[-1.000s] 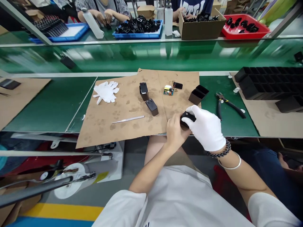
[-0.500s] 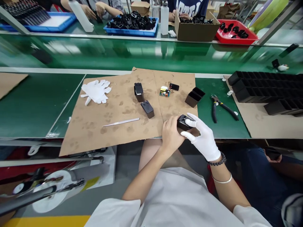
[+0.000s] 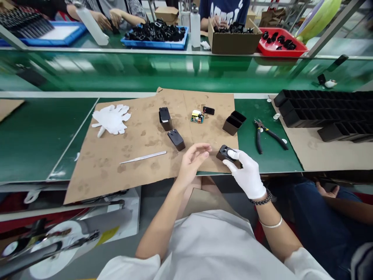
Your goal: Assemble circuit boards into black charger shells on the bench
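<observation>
My right hand (image 3: 247, 173), in a white glove, grips a black charger (image 3: 224, 153) between thumb and fingers over the front of the cardboard sheet (image 3: 140, 136). To its left, my bare left hand (image 3: 191, 160) is raised with fingers apart and holds nothing. Beyond it stand two more black chargers, one (image 3: 176, 139) closer and one (image 3: 165, 118) farther back. A small circuit board (image 3: 197, 116) is joined to a black cover piece (image 3: 208, 111) by a wire. Two open black housings (image 3: 232, 124) sit together near the sheet's right edge.
Metal tweezers (image 3: 142, 157) and a white glove (image 3: 112, 119) lie on the cardboard. Cutting pliers (image 3: 268, 134) rest on the green bench. Rows of black housings (image 3: 326, 109) fill the right side. Co-workers sit across, behind a blue tray (image 3: 154, 44) and a red tray (image 3: 281, 48).
My left hand has let go of the charger and moved left, its fingers opening. My right hand still holds the charger. The whole view has shifted slightly.
</observation>
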Motion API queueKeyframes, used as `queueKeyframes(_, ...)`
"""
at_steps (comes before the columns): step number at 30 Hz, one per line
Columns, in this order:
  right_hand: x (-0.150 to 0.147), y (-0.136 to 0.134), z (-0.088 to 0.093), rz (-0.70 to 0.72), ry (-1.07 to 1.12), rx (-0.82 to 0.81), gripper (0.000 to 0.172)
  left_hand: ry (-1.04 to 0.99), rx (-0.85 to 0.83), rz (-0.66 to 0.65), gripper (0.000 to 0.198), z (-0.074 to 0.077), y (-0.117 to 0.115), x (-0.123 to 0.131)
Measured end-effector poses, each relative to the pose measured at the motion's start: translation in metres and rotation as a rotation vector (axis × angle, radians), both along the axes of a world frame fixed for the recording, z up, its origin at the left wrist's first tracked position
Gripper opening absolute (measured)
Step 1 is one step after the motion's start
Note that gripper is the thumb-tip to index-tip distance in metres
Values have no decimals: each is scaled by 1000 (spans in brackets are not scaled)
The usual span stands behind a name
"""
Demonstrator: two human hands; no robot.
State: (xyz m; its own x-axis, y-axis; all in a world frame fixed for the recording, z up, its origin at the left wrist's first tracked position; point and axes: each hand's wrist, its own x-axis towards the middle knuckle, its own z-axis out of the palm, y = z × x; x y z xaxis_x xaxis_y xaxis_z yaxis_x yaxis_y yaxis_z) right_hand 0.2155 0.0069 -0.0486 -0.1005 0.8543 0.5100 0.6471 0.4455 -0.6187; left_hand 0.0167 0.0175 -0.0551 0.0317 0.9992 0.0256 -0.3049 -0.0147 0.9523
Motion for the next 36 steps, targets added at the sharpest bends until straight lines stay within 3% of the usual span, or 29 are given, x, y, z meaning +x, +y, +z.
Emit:
queueKeyframes(2,4,2,1,15,-8,-4,9,-71,-17,30,30,-1,1,2)
queueKeyframes(7,4,-7,13,-146,40,128,19,-177,-37,32,29,-3,2,2)
queueKeyframes(14,-5,6,-9,-10,-139,15,10,-55,-19,-4,25,-1,3,2)
queueKeyframes(17,-4,3,4,11,-131,42,10,-38,-5,-1,25,-2,3,2)
queueKeyframes(21,-10,-9,19,-92,-22,200,24,-47,-2,2,27,-4,2,1)
queueKeyframes(29,-18,-1,-17,-22,-65,-42,13,34,14,-9,16,0,2,2)
queueKeyframes(31,-17,1,-17,-20,41,-65,12,47,16,16,15,-2,1,3)
queueKeyframes(33,-17,1,-11,-61,313,-132,23,54,5,43,16,-3,0,3)
queueKeyframes(36,-18,0,5,-10,857,-427,33,66,5,42,18,-5,-1,4)
